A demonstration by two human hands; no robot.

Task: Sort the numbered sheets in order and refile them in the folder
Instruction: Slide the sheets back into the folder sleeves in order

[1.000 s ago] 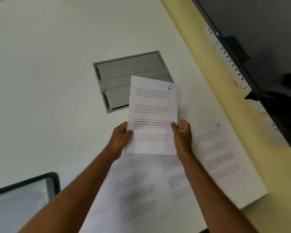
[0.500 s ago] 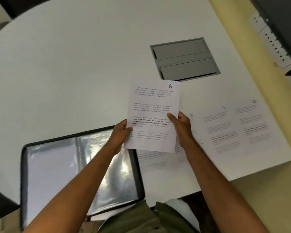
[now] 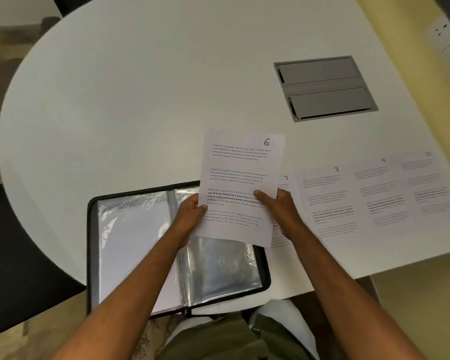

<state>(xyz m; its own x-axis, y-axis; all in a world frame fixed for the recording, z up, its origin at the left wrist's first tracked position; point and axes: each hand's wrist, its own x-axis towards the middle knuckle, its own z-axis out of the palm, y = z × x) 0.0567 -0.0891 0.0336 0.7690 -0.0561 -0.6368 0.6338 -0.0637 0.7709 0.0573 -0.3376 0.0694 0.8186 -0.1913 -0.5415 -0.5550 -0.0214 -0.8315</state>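
Sheet 6 (image 3: 240, 178) was gripped at its edges by left hand (image 3: 191, 214) and right hand (image 3: 281, 211) above the open folder (image 3: 130, 242); sheets 7 to 10 (image 3: 379, 193) lay unfiled right.

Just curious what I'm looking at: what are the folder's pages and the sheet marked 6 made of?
The folder's pages look like clear glossy plastic sleeves: they crinkle and catch glare. The sheet marked 6 looks like plain matte white paper, thin, with printed text.

folder (image 3: 130, 245) left, sheets (image 3: 374, 198) right
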